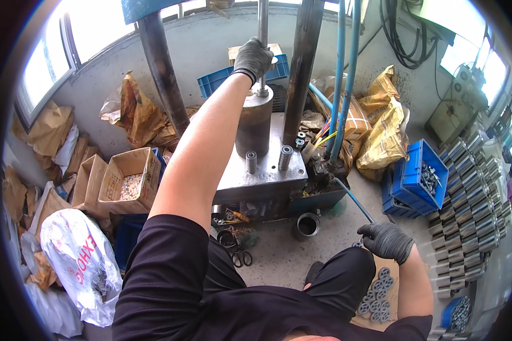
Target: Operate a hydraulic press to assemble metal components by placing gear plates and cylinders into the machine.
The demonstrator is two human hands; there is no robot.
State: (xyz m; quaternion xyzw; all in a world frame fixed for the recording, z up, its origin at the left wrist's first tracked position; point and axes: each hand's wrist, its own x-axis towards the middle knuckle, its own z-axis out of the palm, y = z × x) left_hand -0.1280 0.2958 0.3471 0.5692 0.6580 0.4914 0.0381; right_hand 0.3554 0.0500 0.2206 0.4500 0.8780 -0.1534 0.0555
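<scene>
My left hand point(253, 58), in a dark grey glove, reaches up to the press between its posts. Its fingers are closed around a metal part under the press rod point(263, 23); the glove hides most of that part. Below it, a narrow shaft point(262, 85) stands on a thick steel cylinder point(255, 122). My right hand point(388, 241), gloved too, is closed at the lower end of a blue lever point(354, 199), beside my knee. Two small ribbed metal sleeves, the left one point(251, 162) and the right one point(285, 157), stand upright on the press table point(239, 181).
Thick posts point(302, 74) and blue pipes point(347, 74) flank the press. A dark metal cup point(308, 225) and scissors point(242, 258) are on the floor. Round parts point(375, 298) lie on cardboard. Blue crates point(420, 176) and stacked metal tubes point(466, 210) stand right, cartons point(129, 181) left.
</scene>
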